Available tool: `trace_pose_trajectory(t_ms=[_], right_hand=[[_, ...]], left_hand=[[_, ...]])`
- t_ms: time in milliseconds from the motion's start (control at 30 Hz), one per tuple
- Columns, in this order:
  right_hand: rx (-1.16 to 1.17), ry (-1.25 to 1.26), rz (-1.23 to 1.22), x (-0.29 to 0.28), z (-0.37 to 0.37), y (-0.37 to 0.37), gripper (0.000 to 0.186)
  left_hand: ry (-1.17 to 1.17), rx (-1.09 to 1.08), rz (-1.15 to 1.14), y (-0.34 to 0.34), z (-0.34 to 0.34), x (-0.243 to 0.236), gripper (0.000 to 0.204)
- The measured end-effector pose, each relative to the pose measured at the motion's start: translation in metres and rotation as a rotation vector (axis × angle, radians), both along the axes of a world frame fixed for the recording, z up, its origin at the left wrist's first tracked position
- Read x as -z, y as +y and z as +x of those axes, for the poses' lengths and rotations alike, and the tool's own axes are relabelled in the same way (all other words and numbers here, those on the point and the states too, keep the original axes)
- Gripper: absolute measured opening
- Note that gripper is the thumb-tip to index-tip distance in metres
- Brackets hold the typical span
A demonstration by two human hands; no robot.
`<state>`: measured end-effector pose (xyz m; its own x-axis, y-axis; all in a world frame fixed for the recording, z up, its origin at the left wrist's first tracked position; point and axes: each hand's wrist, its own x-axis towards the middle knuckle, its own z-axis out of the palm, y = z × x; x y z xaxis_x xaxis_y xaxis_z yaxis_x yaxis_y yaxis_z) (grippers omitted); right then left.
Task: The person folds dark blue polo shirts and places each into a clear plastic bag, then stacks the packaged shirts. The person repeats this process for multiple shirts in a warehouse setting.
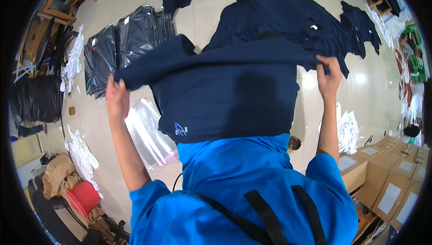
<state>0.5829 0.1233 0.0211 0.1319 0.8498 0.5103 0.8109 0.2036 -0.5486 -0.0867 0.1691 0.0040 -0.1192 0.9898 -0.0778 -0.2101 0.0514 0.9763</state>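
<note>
A dark navy shirt lies spread across my lap, with a small blue-and-white emblem at its near left. My left hand pinches one end of a raised band of navy cloth. At the band's other end, my right hand grips the cloth between thumb and fingers. Stretched between both hands, the band sags slightly and passes over the shirt's far part. Whether band and shirt are one garment, I cannot tell.
Bagged dark garments lie on the floor at far left, and loose navy shirts are heaped ahead. Clear plastic bags lie beside my left forearm. Cardboard boxes stand at right; a red bucket is at lower left.
</note>
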Motion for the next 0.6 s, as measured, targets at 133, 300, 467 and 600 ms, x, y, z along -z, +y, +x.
trace_pose_trajectory(t_ms=[133,300,467,600], right_hand=[[-0.027,0.075,-0.403,0.031,-0.007,-0.066,0.032],[-0.095,0.149,-0.259,0.005,-0.062,-0.041,0.026],[-0.4,0.428,-0.306,-0.022,-0.193,0.036,0.02],[-0.455,0.203,-0.702,0.011,-0.287,0.105,0.064]], left_hand=[[-0.09,0.3,-0.229,-0.07,-0.029,0.065,0.043],[0.119,0.18,-0.511,-0.059,0.013,0.06,0.061],[0.753,-0.049,-0.39,0.011,0.044,0.071,0.086],[0.814,0.198,-0.456,0.068,0.064,0.069,0.079]])
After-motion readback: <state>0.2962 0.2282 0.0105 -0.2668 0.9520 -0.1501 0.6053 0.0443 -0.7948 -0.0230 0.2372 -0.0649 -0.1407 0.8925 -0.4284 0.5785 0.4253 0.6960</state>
